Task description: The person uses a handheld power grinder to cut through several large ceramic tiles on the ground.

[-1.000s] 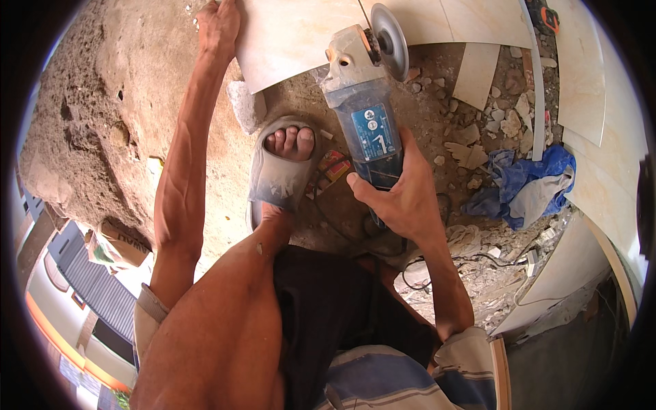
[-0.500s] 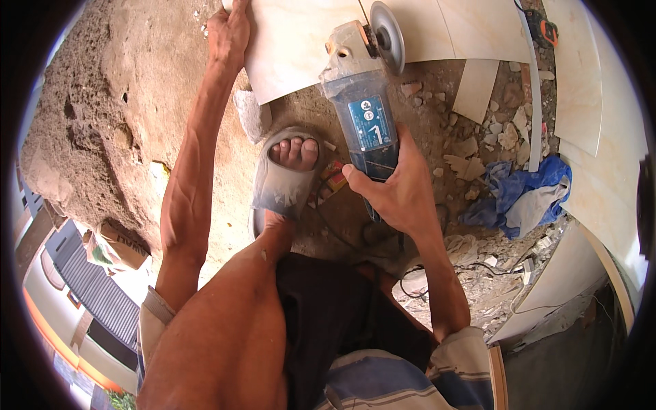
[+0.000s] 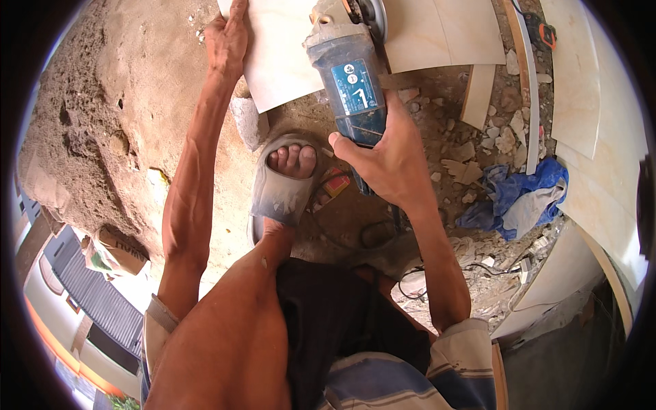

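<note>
My left hand (image 3: 225, 44) grips the left edge of a cream marbled tile (image 3: 277, 61) at the top of the view; its fingertips run out of the picture. My right hand (image 3: 393, 157) is wrapped round the rear body of a blue-grey, dust-covered angle grinder (image 3: 348, 82). The grinder's head points away from me over the tile. Its round disc (image 3: 374, 20) stands on edge at the head's right side and is partly cut off by the top of the view. Whether the disc touches the tile, I cannot tell.
My sandalled foot (image 3: 290, 164) stands near the tile, beside a pale stone block (image 3: 247, 123). Broken tile pieces (image 3: 478, 96) and rubble lie to the right, with a blue cloth (image 3: 523, 198). A dark cord (image 3: 372, 236) trails below the grinder. Large tiles (image 3: 577, 82) lie far right.
My right hand has moved the grinder away from me and slightly left, over the tile. The tile's right part has shifted left. My left hand stays at the tile's edge.
</note>
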### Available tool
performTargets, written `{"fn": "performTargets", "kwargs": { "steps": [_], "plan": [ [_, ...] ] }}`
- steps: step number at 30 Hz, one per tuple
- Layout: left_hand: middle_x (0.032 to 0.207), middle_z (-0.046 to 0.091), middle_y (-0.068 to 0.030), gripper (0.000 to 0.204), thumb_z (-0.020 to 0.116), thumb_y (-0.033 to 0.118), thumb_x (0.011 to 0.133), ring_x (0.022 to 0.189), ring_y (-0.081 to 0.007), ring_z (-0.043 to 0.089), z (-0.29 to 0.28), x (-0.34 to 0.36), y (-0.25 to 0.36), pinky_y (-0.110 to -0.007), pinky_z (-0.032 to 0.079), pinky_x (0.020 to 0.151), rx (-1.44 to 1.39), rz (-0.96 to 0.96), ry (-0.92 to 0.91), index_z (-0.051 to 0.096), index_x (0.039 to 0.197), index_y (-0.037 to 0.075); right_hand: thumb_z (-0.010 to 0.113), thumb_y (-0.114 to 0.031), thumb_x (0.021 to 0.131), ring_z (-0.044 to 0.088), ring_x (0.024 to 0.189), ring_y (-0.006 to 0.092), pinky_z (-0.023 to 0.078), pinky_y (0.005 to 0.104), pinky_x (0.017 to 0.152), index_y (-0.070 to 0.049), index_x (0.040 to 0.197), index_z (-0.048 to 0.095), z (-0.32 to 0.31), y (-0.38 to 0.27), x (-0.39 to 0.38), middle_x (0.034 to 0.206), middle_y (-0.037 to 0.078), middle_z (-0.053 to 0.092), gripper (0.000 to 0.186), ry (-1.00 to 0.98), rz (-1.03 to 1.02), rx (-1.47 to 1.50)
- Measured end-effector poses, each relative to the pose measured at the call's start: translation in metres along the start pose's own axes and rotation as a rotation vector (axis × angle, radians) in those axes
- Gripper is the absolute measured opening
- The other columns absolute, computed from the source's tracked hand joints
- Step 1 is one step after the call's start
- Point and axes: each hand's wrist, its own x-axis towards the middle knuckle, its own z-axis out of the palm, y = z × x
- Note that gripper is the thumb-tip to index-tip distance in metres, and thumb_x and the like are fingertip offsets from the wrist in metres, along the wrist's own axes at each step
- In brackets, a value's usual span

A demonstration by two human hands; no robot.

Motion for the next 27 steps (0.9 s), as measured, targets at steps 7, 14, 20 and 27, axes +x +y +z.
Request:
{"fn": "performTargets", "kwargs": {
  "steps": [7,14,20,27],
  "plan": [
    [0.125,0.074,-0.0168,0.076,0.058,0.060,0.107,0.115,-0.0242,0.067,0.006,0.012,-0.018,-0.038,0.054,0.098,-0.219,-0.008,-0.037,0.069,0.135,-0.009,0.087,-0.028,0.080,0.075,0.089,0.0355,0.059,0.0460,0.082,0.004,0.118,0.058,-0.004,-0.005,0.000,0.098,0.022,0.073,0.058,0.001,0.020,-0.081],
    [0.108,0.077,-0.0158,0.079,0.070,0.066,0.099,0.097,-0.0239,0.076,0.001,0.017,-0.040,-0.036,0.062,0.085,-0.248,-0.124,-0.045,0.070,0.129,-0.007,0.087,-0.026,0.080,0.068,0.089,0.0264,0.056,0.0418,0.084,0.002,0.126,0.060,-0.006,-0.016,-0.002,0.100,0.015,0.069,0.059,0.007,0.009,-0.050],
    [0.108,0.078,-0.0155,0.080,0.072,0.066,0.097,0.093,-0.0227,0.076,-0.008,0.017,-0.067,-0.035,0.062,0.081,-0.232,-0.130,-0.019,0.070,0.130,-0.007,0.086,-0.027,0.080,0.071,0.087,0.0322,0.057,0.0450,0.082,0.004,0.123,0.058,-0.001,-0.027,-0.001,0.098,0.019,0.071,0.059,0.006,-0.003,-0.056],
    [0.105,0.079,-0.0140,0.075,0.072,0.063,0.098,0.092,-0.0207,0.077,-0.026,0.027,-0.079,-0.034,0.063,0.079,-0.173,-0.128,-0.037,0.072,0.129,-0.006,0.085,-0.026,0.080,0.076,0.085,0.0421,0.060,0.0489,0.080,0.007,0.127,0.052,0.008,-0.028,0.003,0.097,0.027,0.074,0.066,-0.015,-0.032,-0.112]
  ]
}}
